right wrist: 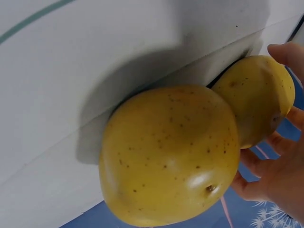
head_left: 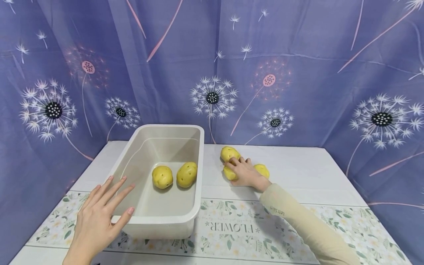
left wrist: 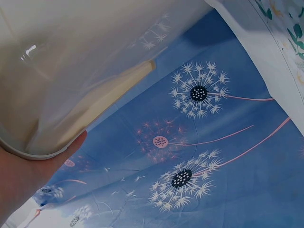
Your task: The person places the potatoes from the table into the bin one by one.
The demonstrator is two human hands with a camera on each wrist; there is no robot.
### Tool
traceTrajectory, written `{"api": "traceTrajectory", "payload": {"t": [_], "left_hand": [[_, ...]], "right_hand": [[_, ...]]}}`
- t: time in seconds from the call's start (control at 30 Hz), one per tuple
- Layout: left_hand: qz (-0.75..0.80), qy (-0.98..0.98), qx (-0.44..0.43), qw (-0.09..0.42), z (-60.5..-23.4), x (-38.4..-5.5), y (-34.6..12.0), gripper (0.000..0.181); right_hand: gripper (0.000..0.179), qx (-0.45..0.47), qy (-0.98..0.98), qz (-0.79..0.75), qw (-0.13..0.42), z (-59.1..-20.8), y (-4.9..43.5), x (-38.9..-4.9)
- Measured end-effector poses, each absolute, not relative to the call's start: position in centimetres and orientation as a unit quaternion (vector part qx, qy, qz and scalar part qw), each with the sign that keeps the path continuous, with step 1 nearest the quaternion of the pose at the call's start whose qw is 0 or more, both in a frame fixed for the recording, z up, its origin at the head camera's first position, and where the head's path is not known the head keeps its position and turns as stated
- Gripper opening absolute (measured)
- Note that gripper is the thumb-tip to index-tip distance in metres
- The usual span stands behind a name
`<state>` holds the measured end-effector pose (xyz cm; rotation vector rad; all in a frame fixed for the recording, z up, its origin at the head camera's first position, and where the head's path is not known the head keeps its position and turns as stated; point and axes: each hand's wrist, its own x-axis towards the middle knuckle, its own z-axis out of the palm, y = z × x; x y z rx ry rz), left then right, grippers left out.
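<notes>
My left hand (head_left: 99, 211) spreads its straight fingers over the near left side of a whitish plastic bin (head_left: 200, 162). In the left wrist view, its thumb (left wrist: 73, 145) lies along the bin's rim. Two yellow potatoes, one round (head_left: 162, 177) and one oval (head_left: 187, 175), lie inside. To the right of the bin, my right hand (head_left: 246, 173) grips a potato (right wrist: 259, 97) on the table, thumb on one side and fingers on the other. One more potato (head_left: 229, 153) sits just behind it. Another potato (right wrist: 171, 156) is beside the wrist, partly hidden in the head view.
The bin stands on a white table (head_left: 298, 165) with a flower-printed strip (head_left: 232, 224) across it. A blue-purple curtain (head_left: 172, 73) with dandelions hangs close behind the table and along both sides.
</notes>
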<state>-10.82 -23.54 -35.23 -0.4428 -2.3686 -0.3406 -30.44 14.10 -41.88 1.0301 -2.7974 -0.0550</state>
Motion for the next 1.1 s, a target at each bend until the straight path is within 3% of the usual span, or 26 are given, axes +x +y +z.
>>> {"api": "traceTrajectory", "payload": {"t": [1.1], "left_hand": [[-0.132,-0.911,-0.173,0.351,-35.28,-10.87,-23.57,0.044]], "right_hand": [[0.063,0.340,-0.937,0.000,0.077,-42.00,14.02,-30.64]]}}
